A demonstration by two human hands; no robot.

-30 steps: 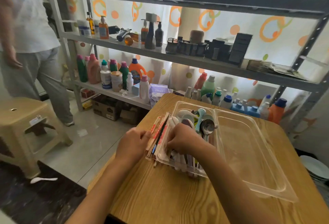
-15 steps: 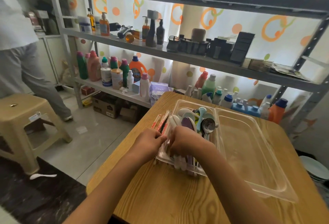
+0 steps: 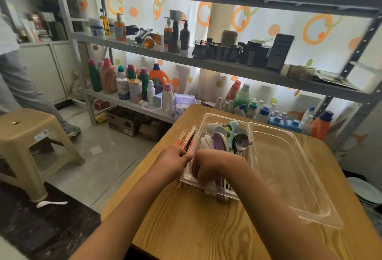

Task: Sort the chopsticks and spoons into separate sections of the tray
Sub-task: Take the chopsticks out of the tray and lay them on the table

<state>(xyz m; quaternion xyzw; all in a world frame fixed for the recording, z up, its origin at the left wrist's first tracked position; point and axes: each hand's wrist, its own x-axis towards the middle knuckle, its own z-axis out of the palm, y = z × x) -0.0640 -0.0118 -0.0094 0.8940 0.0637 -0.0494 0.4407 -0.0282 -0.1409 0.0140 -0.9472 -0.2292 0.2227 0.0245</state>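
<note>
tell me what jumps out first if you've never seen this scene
The clear two-section tray on the wooden table: its left section is crammed with colourful spoons, its right one bare. Both hands meet at the tray's left edge, the left hand on wrapped chopsticks, the right hand inside among the spoons.

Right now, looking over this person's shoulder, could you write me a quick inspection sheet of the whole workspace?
Surface: wooden table, bare in front of the tray.
Job's things: clear two-section tray; left section full of spoons; right section holds nothing; wrapped chopsticks lie along the tray's left outer edge.
Clutter: white spoon on the floor.
Hands: left hand with fingers closed on the chopsticks; right hand reaching into the spoon section, its grip hidden.
Cables: nothing seen.
Surroundings: metal shelving crowded with bottles; plastic stool; cardboard boxes under the shelf; another person standing at far left.
</note>
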